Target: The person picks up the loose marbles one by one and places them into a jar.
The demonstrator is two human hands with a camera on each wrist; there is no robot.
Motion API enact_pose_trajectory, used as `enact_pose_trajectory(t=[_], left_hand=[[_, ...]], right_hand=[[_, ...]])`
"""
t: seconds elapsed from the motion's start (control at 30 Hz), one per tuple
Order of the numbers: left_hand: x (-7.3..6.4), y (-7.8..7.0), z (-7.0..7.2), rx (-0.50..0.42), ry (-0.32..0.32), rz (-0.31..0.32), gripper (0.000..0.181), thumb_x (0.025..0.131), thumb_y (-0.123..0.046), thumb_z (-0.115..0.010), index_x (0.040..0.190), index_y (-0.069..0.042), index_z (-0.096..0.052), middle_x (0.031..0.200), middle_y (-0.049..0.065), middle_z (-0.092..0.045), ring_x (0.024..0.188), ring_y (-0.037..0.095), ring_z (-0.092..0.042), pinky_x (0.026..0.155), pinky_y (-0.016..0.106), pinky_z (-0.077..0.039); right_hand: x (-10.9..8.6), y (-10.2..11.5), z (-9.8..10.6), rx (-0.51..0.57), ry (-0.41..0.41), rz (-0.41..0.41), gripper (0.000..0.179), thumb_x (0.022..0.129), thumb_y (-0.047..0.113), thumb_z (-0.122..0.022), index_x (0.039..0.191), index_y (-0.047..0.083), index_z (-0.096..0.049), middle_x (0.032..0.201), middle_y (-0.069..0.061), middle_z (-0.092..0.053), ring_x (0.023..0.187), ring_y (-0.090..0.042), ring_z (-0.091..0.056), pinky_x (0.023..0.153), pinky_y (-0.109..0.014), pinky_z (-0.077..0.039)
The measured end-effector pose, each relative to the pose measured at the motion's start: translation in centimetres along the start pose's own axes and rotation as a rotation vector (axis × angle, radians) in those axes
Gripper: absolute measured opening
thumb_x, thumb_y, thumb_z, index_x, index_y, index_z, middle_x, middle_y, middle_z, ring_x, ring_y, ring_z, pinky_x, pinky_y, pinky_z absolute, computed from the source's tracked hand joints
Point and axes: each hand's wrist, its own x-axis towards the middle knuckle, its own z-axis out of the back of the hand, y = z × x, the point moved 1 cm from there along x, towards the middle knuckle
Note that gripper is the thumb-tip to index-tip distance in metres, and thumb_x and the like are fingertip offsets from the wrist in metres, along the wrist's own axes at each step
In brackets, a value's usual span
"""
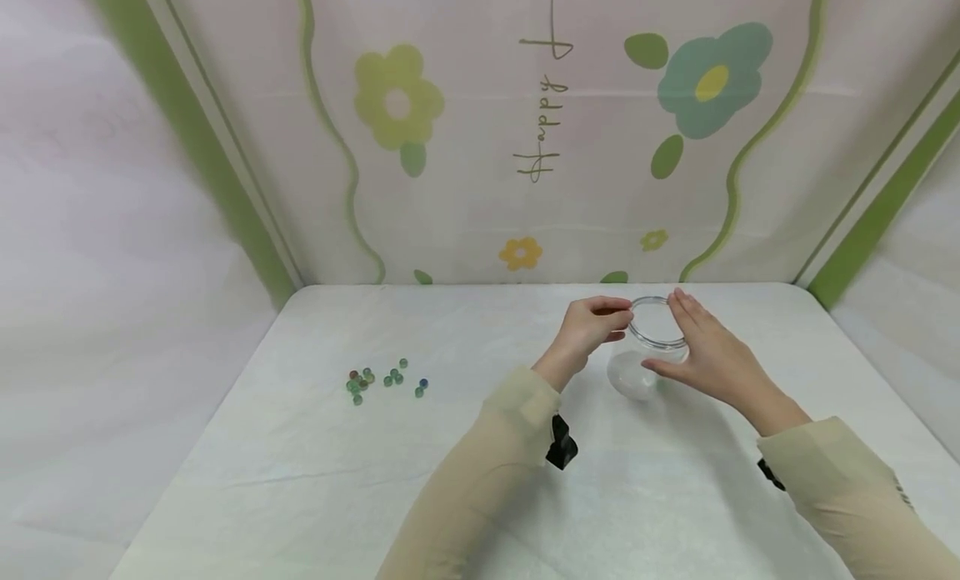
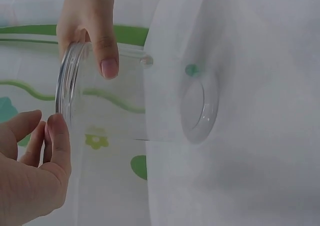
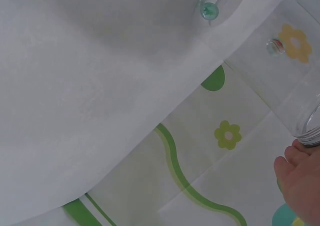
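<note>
A tall clear jar (image 2: 105,93) stands upright on the table. Its round rim (image 1: 657,345) faces up in the head view. My right hand (image 1: 712,355) grips the upper jar from the right, thumb along the near side and fingers at the far rim. At the left edge of the rim is my left hand (image 1: 588,330), thumb and finger tips slightly apart, a fingertip right at the glass. At the jar's foot shows a green marble (image 2: 192,69). Partway up, a clear marble (image 3: 275,47) with a reddish streak appears inside the glass.
Several glass marbles (image 1: 358,384), mostly green, lie loose on the left of the white table (image 1: 300,480). A blue marble (image 1: 423,382) is at their right edge. Behind the table hangs a flowered cloth backdrop (image 1: 465,147), with white cloth sides.
</note>
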Motion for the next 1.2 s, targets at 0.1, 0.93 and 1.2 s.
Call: enact_pose_trajectory(t=[0.1, 0.93, 1.2], left_hand=[[0.0, -0.1, 0.7, 0.014, 0.0, 0.001, 0.023, 0.09, -0.007, -0.065, 0.112, 0.0, -0.068, 0.105, 0.012, -0.069, 0.098, 0.027, -0.068, 0.083, 0.029, -0.06], [-0.5, -0.5, 14.9, 0.143, -0.101, 0.117, 0.036, 0.096, -0.017, -0.058, 0.13, -0.004, -0.057, 0.131, 0.012, -0.058, 0.118, 0.026, -0.059, 0.1, 0.033, -0.053], [-2.0, 0.2, 20.0, 0.204, -0.141, 0.148, 0.04, 0.098, -0.017, -0.054, 0.136, -0.003, -0.051, 0.138, 0.015, -0.052, 0.125, 0.029, -0.053, 0.105, 0.035, -0.049]], right_hand=[[0.1, 0.0, 0.0, -0.002, 0.004, -0.002, 0.107, 0.08, 0.053, -0.071, 0.149, -0.008, -0.017, 0.156, -0.028, -0.016, 0.142, -0.046, -0.021, 0.108, -0.067, -0.028], [0.1, -0.2, -0.1, 0.008, -0.007, 0.022, 0.108, 0.08, 0.053, -0.071, 0.149, -0.008, -0.015, 0.157, -0.027, -0.014, 0.145, -0.043, -0.016, 0.109, -0.066, -0.028], [0.1, -0.3, -0.2, 0.011, -0.004, 0.016, 0.108, 0.08, 0.053, -0.07, 0.149, -0.008, -0.015, 0.157, -0.026, -0.014, 0.145, -0.043, -0.016, 0.108, -0.066, -0.028]])
